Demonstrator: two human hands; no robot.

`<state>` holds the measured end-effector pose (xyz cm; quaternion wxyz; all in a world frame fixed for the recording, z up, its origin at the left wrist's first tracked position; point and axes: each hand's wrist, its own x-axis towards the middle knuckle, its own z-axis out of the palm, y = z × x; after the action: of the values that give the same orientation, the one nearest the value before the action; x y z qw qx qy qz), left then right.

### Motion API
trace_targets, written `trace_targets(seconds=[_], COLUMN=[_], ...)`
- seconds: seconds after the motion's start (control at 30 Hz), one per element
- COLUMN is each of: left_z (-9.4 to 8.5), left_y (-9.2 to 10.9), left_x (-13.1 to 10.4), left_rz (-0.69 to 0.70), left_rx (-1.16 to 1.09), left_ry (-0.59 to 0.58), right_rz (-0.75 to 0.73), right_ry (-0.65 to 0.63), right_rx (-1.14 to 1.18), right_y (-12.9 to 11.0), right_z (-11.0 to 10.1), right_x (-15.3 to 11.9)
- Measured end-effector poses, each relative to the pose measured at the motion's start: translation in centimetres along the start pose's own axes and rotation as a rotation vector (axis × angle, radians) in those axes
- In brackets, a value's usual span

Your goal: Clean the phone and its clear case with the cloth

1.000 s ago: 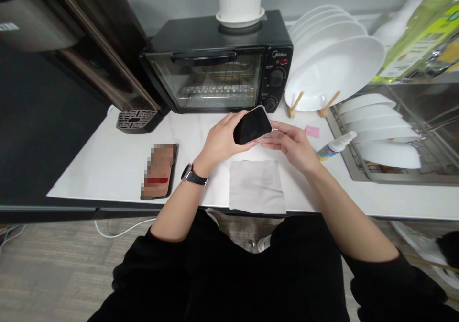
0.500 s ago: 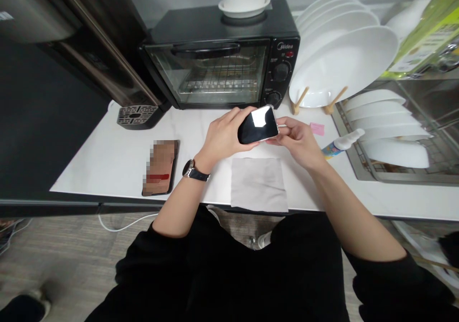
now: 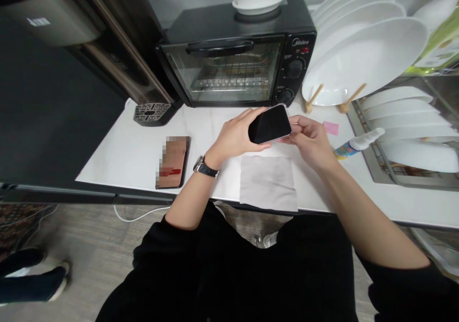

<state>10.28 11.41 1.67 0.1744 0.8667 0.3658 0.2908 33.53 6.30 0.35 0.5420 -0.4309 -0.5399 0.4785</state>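
Both my hands hold a black-screened phone (image 3: 269, 124) above the white counter (image 3: 118, 154), in front of the toaster oven. My left hand (image 3: 234, 135), with a wristwatch, grips the phone's left end from below. My right hand (image 3: 311, 140) pinches its right end. A grey cloth (image 3: 268, 183) lies flat on the counter just below the phone, near the front edge.
A black toaster oven (image 3: 236, 63) stands behind, with white plates (image 3: 366, 59) in a rack to its right. A small spray bottle (image 3: 358, 145) and a pink note (image 3: 330, 127) lie at right. A brown case (image 3: 173, 162) lies left. Another person's feet (image 3: 32, 276) are on the floor at left.
My hands and the phone kept the same grip; the screen's glare came and went as it tilted slightly. The view shifted left, and another person's feet came into view at left.
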Motion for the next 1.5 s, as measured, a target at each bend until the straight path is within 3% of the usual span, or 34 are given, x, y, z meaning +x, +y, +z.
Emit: trace_targets(seconds=[0.17,0.33,0.53,0.73,0.87,1.5], left_z=[0.3,1.1,1.0,0.9,1.0,1.0], left_y=[-0.4,-1.0,-0.3,0.2,0.1,0.1], left_x=[0.0,0.6,0.6,-0.1,0.0,0.0], left_rz=[0.009,0.002,-0.223,-0.428,-0.488,-0.645], left_rx=[-0.167,-0.549,-1.069,-1.519,-1.607,-1.624], left_ry=[0.002,-0.051,-0.264,-0.526,-0.599,-0.608], right_rz=[0.013,0.050,-0.275,-0.236,-0.142,-0.118], right_ry=[0.006,-0.003,0.016,0.051,0.036,0.158], right_rx=[0.091,0.071,-0.178,-0.155,-0.146,-0.212], right_y=[0.4,0.0,-0.9,-0.5,-0.1,0.7], right_z=[-0.1,-0.3,-0.4,-0.5,-1.0,-1.1], right_x=[0.0,-0.3,0.3,2.7,3.3,3.0])
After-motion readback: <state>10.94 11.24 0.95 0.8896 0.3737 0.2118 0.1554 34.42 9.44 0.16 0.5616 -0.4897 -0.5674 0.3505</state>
